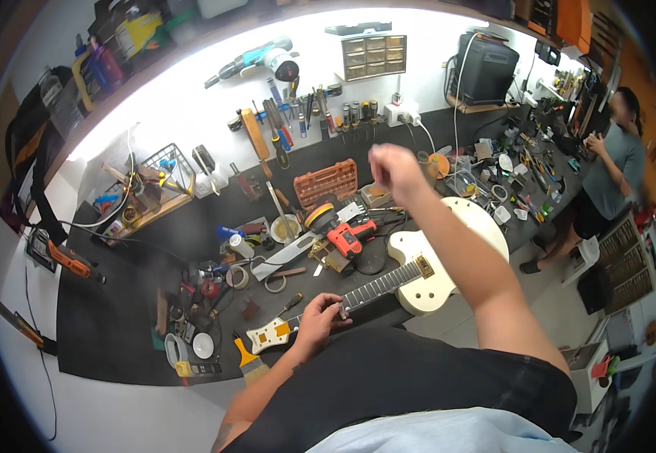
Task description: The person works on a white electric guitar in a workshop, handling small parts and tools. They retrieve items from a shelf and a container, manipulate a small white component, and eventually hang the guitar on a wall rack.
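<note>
Guitar body (438, 284) pt. hidden behind R forearm (460, 245); obj. (344, 310) in L hand (318, 323) unclear.

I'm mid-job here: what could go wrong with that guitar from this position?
1. The cream guitar appears to overhang the edge of the dark bench, so a knock might shift or tip it.
2. The red sander lies near the neck; if either slides, the guitar could get scratched.
3. The screwdriver lies loose beside the headstock, near the left hand, and might mark it.
</note>
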The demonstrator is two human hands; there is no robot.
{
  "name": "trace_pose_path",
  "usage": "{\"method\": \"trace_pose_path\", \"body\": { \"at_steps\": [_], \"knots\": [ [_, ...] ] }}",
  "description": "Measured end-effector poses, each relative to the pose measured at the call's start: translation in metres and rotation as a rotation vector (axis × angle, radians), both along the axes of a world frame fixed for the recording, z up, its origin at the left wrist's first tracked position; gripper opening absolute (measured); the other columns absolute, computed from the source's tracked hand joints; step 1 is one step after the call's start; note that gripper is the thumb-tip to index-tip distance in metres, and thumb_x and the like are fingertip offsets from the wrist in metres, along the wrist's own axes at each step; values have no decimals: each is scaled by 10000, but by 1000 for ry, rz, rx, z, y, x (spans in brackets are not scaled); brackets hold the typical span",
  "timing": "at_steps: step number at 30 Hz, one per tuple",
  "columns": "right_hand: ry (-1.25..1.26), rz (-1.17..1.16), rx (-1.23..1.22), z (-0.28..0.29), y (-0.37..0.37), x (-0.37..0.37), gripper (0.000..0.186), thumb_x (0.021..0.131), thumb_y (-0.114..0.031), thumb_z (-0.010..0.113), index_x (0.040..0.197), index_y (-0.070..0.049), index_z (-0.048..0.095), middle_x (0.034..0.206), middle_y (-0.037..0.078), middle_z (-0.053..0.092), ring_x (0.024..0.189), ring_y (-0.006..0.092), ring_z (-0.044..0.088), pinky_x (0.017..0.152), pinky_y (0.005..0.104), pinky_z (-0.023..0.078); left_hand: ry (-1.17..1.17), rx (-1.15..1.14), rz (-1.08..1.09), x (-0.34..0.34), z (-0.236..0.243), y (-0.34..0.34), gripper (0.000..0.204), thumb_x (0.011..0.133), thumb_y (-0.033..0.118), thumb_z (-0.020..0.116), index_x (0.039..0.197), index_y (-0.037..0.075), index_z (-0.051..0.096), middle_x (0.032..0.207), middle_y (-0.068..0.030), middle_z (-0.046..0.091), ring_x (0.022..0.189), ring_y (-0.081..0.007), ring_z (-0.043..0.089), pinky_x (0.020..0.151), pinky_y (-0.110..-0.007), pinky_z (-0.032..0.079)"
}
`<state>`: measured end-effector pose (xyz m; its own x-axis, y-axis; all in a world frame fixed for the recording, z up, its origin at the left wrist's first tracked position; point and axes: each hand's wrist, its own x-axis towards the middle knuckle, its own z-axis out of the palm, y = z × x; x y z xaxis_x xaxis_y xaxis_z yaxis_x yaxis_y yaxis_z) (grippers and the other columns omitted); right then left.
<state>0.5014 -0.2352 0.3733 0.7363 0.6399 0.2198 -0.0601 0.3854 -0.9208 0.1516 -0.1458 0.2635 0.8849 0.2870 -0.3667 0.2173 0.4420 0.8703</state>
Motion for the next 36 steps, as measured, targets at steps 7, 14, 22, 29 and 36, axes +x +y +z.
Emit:
{"method": "trace_pose_path", "body": {
  "at_steps": [7, 14, 22, 29, 36],
  "knots": [
    [161, -245, -42, 146, 85, 139, 207, 1005, -296, 661, 916, -113, 699, 723, -47, 659, 592, 62, 561, 535, 235, 465, 42, 63, 92, -8, -5, -4, 176, 996, 43, 600, 1167, 6, 584, 1035, -101, 652, 908, -206, 682, 813, -369, 617],
    [100, -180, -79, 181, 125, 174, 190, 987, -245, 714, 898, -79, 687, 748, -13, 669, 593, 63, 564, 479, 208, 443, 19, -60, 267, -16, -16, -21, 231, 945, -16, 656, 1167, -3, 594, 1023, -111, 663, 898, -221, 689, 816, -359, 612],
    [248, -223, 30, 179, 105, 187, 194, 962, -203, 710, 829, -73, 656, 683, 0, 585, 567, 97, 528, 475, 242, 432, 55, -16, 181, 19, -16, -25, 264, 943, -15, 663, 1194, -17, 582, 1048, -113, 666, 927, -211, 689, 833, -356, 611],
    [316, -212, 135, 179, 68, 131, 145, 954, -136, 665, 855, -39, 622, 646, -22, 487, 548, 96, 471, 497, 257, 409, 43, 14, 128, 45, -22, -19, 273, 946, -8, 667, 1206, -28, 584, 1062, -121, 665, 949, -224, 687, 840, -360, 612],
    [308, -235, 224, 172, 58, 128, 137, 958, -148, 665, 912, -20, 643, 674, -2, 534, 585, 112, 530, 517, 268, 447, 50, 37, 51, 59, -27, -13, 265, 949, 7, 675, 1196, -40, 589, 1063, -132, 667, 937, -235, 691, 836, -374, 616]
  ]
}}
